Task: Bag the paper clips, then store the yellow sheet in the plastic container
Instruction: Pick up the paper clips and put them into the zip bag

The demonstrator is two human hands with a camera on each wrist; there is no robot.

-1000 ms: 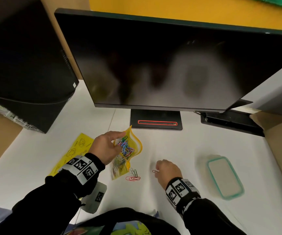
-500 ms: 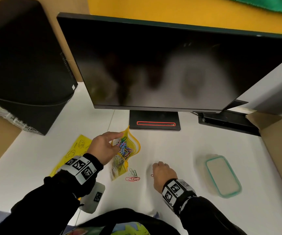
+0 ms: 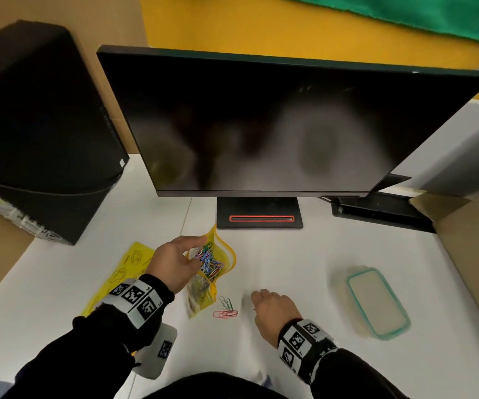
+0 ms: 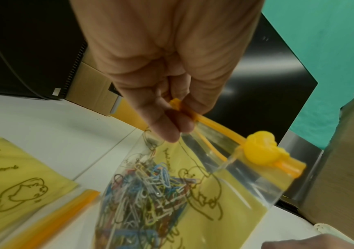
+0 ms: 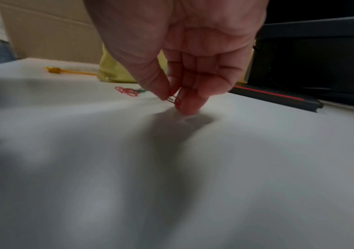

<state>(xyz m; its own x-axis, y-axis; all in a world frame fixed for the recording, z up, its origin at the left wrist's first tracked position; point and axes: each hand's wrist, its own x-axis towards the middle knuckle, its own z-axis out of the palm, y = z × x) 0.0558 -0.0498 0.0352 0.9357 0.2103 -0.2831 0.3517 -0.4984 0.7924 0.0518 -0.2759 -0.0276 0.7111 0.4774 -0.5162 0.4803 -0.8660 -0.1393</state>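
Note:
My left hand [image 3: 172, 263] [image 4: 171, 118] pinches the orange zip edge of a clear and yellow bag [image 3: 212, 269] [image 4: 171, 193], held open above the table with several coloured paper clips inside. My right hand [image 3: 273, 309] [image 5: 173, 99] is low on the white table, thumb and fingers pinching a red paper clip [image 5: 175, 100]. A few loose clips [image 3: 225, 308] [image 5: 129, 91] lie between the bag and that hand. The yellow sheet [image 3: 120, 272] [image 4: 18, 176] with line drawings lies flat at the left. The plastic container [image 3: 376, 303] with a teal-rimmed lid sits at the right.
A large dark monitor [image 3: 275, 125] on its stand [image 3: 258, 214] spans the back. A black computer case [image 3: 37, 125] stands at the back left. Cardboard panels [image 3: 474, 249] flank the table's right and left sides. A dark tray-like device [image 3: 379, 210] sits behind the container.
My right hand has dropped from just above the table down onto it, and now pinches a clip there. The left hand holds the bag in about the same place.

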